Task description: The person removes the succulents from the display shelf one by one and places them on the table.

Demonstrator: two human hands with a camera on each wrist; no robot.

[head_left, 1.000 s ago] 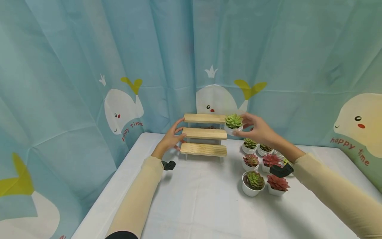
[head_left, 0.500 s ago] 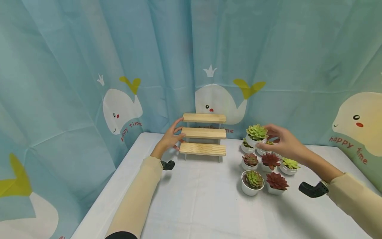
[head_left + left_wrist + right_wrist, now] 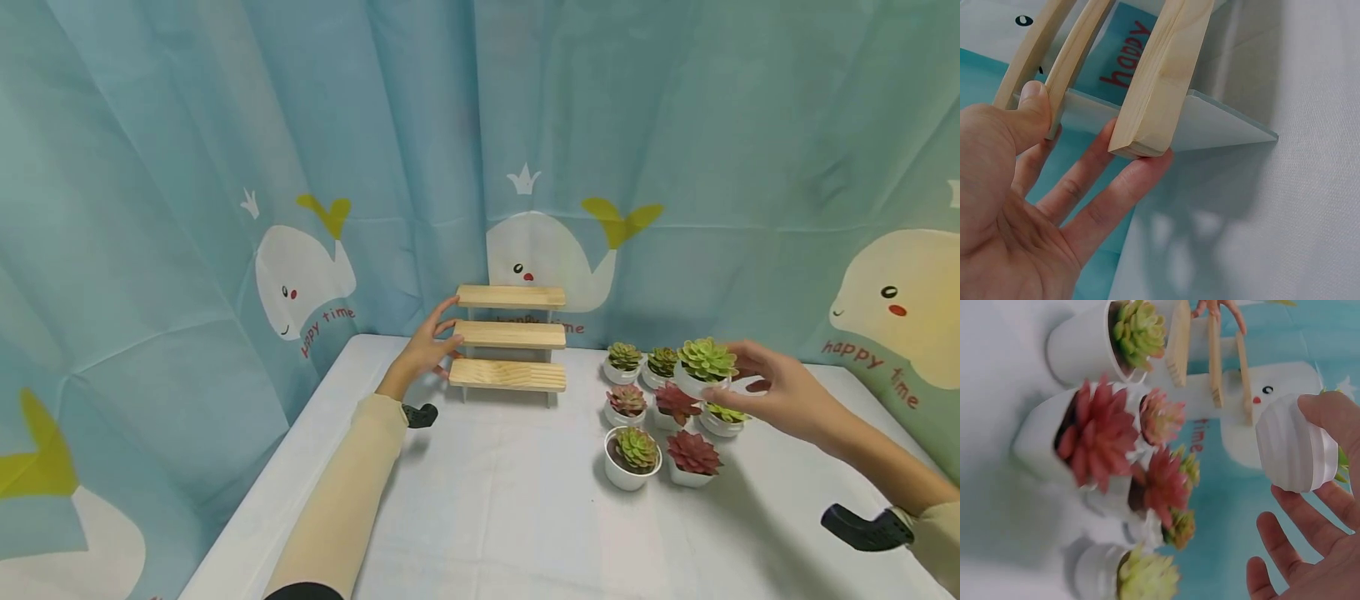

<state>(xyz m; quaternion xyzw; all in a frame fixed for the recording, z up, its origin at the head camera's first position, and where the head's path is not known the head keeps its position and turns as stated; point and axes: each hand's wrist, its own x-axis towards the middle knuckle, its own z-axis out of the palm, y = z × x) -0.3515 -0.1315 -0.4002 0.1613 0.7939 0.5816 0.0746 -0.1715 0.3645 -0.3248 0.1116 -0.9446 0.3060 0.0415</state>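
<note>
In the head view my left hand (image 3: 426, 348) is at the left end of a three-step wooden display shelf (image 3: 510, 335). In the left wrist view the thumb lies against one plank (image 3: 1079, 47), and fingertips touch the end of the nearest plank (image 3: 1160, 81). My right hand (image 3: 783, 393) holds a green succulent (image 3: 707, 360) in a ribbed white pot (image 3: 1291, 444), raised above the other pots. Thumb and fingers pinch the pot's sides. In the right wrist view the pot mostly hides its plant.
Several potted succulents stand grouped right of the shelf, among them a red one (image 3: 693, 454) and a green one in a round pot (image 3: 624, 477). A yellow-green succulent (image 3: 1147, 578) stands nearest below the right hand. A blue whale-print curtain (image 3: 420, 150) hangs behind the white table (image 3: 525, 500).
My right hand has carried the green succulent from beside the shelf's upper right end rightward and down, over the grouped pots. My left hand stays at the shelf.
</note>
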